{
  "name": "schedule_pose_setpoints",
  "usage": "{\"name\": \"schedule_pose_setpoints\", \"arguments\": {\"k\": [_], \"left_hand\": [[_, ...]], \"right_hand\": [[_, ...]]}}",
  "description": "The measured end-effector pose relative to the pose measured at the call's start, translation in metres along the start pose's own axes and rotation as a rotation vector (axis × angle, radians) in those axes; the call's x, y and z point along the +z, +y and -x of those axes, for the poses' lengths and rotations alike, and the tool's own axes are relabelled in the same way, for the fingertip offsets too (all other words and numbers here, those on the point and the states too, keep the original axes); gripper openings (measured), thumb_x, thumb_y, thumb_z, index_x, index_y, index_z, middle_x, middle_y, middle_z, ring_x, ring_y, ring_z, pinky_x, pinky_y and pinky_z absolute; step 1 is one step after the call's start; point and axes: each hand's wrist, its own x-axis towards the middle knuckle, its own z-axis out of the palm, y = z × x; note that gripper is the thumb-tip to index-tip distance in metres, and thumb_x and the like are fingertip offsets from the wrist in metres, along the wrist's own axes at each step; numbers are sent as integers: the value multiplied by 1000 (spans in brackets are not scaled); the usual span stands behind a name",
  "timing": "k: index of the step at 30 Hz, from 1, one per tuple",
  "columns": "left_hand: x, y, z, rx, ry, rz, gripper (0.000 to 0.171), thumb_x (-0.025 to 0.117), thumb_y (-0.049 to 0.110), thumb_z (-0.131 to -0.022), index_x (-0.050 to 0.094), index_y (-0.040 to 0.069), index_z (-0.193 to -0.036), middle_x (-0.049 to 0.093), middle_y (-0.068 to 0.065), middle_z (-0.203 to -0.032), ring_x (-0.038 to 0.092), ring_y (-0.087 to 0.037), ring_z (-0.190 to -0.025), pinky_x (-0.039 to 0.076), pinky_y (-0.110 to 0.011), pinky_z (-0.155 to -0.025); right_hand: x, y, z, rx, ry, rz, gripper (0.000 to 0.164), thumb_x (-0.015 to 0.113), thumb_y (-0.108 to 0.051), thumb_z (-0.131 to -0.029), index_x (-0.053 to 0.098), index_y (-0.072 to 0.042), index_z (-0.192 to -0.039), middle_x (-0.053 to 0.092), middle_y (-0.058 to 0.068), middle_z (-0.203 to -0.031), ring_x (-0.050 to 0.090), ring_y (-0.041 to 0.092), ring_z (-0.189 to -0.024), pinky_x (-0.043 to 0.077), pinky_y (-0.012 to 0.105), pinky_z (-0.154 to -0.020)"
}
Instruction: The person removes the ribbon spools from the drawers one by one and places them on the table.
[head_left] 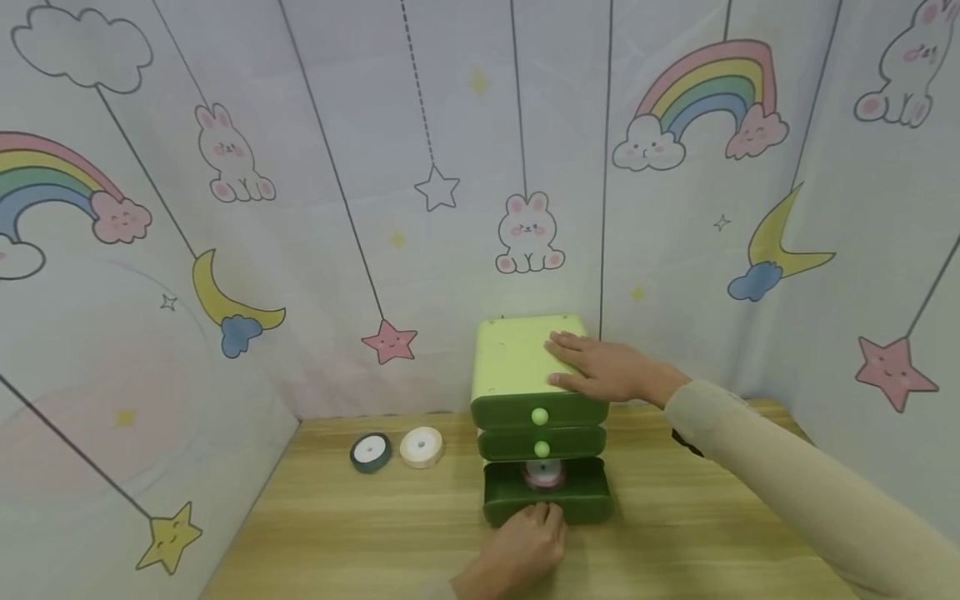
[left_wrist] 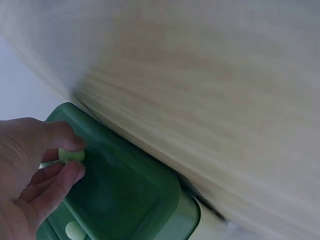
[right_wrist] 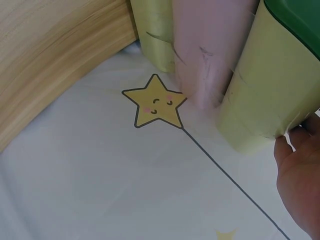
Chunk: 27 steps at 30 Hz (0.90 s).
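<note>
A small drawer unit (head_left: 517, 354) with a light green top and dark green drawer fronts stands on the table. Its bottom drawer (head_left: 588, 510) is pulled out, and a pink-edged ribbon spool (head_left: 544, 473) lies inside. My left hand (head_left: 519, 546) is at that drawer's front; in the left wrist view, thumb and fingers pinch its round light green knob (left_wrist: 71, 155). On the unit's top, toward the right side, rests my right hand (head_left: 611, 367) with fingers extended. The upper drawer (head_left: 502, 412) and middle drawer (head_left: 506, 444) are pushed in.
Left of the unit, a dark green ribbon spool (head_left: 371, 452) and a cream one (head_left: 422, 447) lie flat on the wooden table (head_left: 360, 533). A printed cloth backdrop (head_left: 450, 275) hangs close behind and along both sides. The right wrist view shows the unit's yellow-green and pink side panels (right_wrist: 210, 50).
</note>
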Motion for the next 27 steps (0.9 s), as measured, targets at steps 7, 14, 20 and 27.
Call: {"name": "schedule_pose_setpoints", "arguments": {"k": [7,14,20,27], "left_hand": [[-9,7,4,25,32,56,59,20,-5,-103,72,15,-84,63,5,-80,60,-5,-69,54,-16,-62],[-13,12,9,27,96,113,55,23,2,-103,67,17,-74,59,6,-76,55,-4,-63,48,-16,-54],[-20,14,13,44,49,180,41,42,22,-108,66,17,-77,62,4,-80,57,-5,-65,51,-15,-57],[-30,16,18,42,8,267,53,37,50,-112,61,18,-77,58,5,-79,50,-4,-63,45,-14,-57]], "right_hand": [[-1,0,1,4,1,8,80,39,-65,-107,23,-14,-168,18,9,-177,21,32,-164,27,55,-130],[-1,-1,0,3,-6,0,80,39,-65,-107,23,-14,-168,17,9,-177,21,32,-164,27,56,-130],[-1,0,-1,-4,-8,9,80,38,-64,-108,22,-14,-168,16,10,-177,20,32,-164,27,55,-131],[-2,-1,1,-6,-10,-1,80,38,-64,-108,22,-13,-168,16,10,-177,19,33,-164,26,55,-131]]}}
